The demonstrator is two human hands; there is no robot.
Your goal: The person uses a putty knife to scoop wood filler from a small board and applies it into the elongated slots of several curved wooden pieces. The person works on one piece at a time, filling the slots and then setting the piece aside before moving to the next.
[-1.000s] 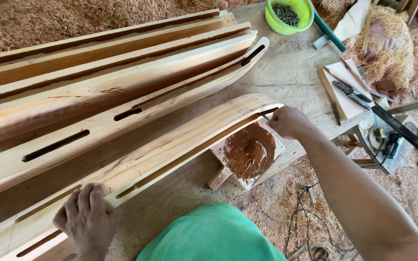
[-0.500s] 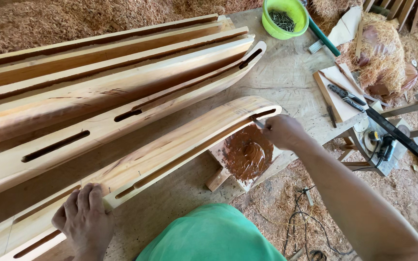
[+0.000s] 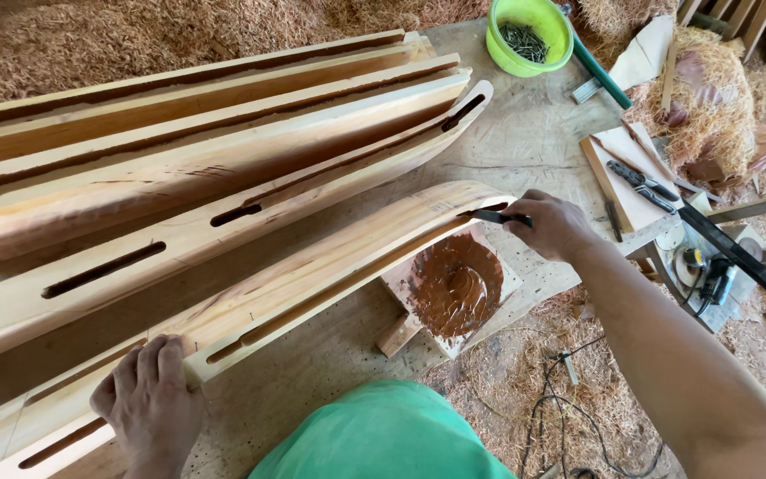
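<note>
1. Curved timber piece (image 3: 312, 266): pale, long, slotted along its length; it lies on the tabletop (image 3: 525, 142), nearest the person, its rounded end toward the right hand. It is judged best kept flat and unmoved while its end is worked.

2. Left hand (image 3: 148, 404): laid palm-down on the near end of the curved timber piece, fingers spread over its top edge. The grip is pressed flat, not closed round anything. Steady downward pressure is advised, so that the piece cannot rock.

3. Right hand (image 3: 556, 222): clenched on a small dark blade tool (image 3: 494, 215), whose tip is set at the end of the slot in the rounded end. The exact kind of tool cannot be told.

4. Brown paste (image 3: 454, 282): spread on a small board (image 3: 489, 306) just beside and below the rounded end. Small loads are recommended, pressed firmly into the gap and drawn off flush, so that little excess is left on the pale face.

5. Stack of similar slotted timbers (image 3: 206, 168): laid behind, apart from the worked piece.

6. Green bowl of nails (image 3: 529, 35): at the far tabletop edge, well apart.

7. Pliers (image 3: 640, 182): on a flat offcut to the right, out of the working path.

8. Wood shavings (image 3: 135, 44): heaped around; to be kept out of the wet paste.
</note>
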